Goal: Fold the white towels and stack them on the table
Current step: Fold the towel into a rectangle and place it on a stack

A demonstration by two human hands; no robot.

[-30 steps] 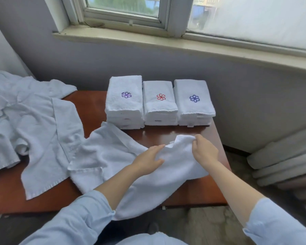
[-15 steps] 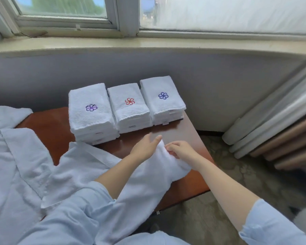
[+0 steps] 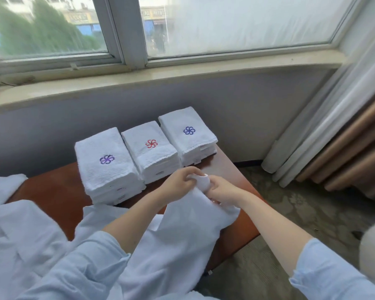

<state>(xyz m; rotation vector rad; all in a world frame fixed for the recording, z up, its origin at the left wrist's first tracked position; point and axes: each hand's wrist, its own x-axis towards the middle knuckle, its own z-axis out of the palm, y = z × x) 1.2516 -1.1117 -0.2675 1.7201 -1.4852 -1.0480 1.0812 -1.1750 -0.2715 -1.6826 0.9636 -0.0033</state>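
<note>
1. Towel (image 3: pixel 182 234): loose and unfolded, it drapes over the near right part of the table (image 3: pixel 59 191); its far end is raised just in front of the folded stacks and its lower part hangs off the near edge
2. Left hand (image 3: pixel 178 182) and right hand (image 3: pixel 221 191): they are close together, nearly touching, and the fingers of both curl round the bunched far end of the towel
3. Step in hand (judged): finding the hem before the first fold. To do it well, slide the hands apart along the edge until each pinches one corner, draw the cloth taut, then lay it flat; folding from a bunched grip would probably trap creases
4. Purple-emblem stack (image 3: pixel 104 159), red-emblem stack (image 3: pixel 151 144) and blue-emblem stack (image 3: pixel 189 130): side by side at the far edge. Keep the lifted cloth off them so that none is dragged askew
5. Heap of unfolded towels (image 3: pixel 20 234): at the left, not yet folded
6. Change: one second earlier the hands lie apart on the towel, spread low on the table; half a second earlier they converge; now they meet on its raised end. The view has swung right, and more of the curtain (image 3: pixel 333 137) shows
</note>
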